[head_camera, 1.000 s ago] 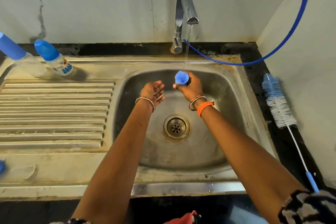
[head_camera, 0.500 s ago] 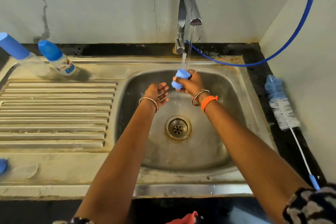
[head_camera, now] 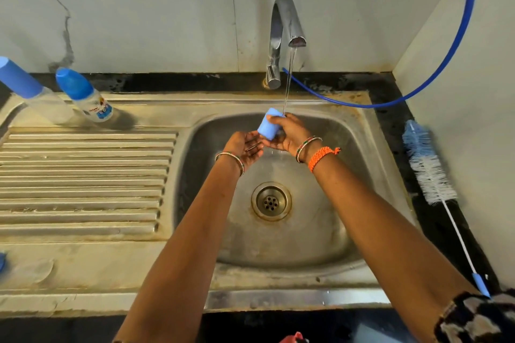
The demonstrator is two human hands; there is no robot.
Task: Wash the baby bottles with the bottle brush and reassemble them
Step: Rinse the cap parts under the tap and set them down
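Water's running and I've got the blue cap (head_camera: 268, 123) right under the stream from the tap (head_camera: 287, 36), up at 12 o'clock over the sink (head_camera: 384, 175). My right hand (head_camera: 289, 135) has its fingers (head_camera: 276, 119) clamped around the cap, tilted. My left hand (head_camera: 245, 147) sits just beside it, palm up, fingers apart, holding nothing, looks ready to catch or take over.

This reads as rinsing one cap. To do it well I'd turn the open end up into the flow, roll it so water sweeps the whole inside, then tip it out. Firm pinch, it'll be slippery.

Two capped bottles (head_camera: 92, 103) wait at 10 o'clock on the drainboard. The bottle brush (head_camera: 429, 167) lies at 3 o'clock on the dark worktop (head_camera: 390, 120), well apart from both hands. I'd fetch it if the cap's inside needs scrubbing.
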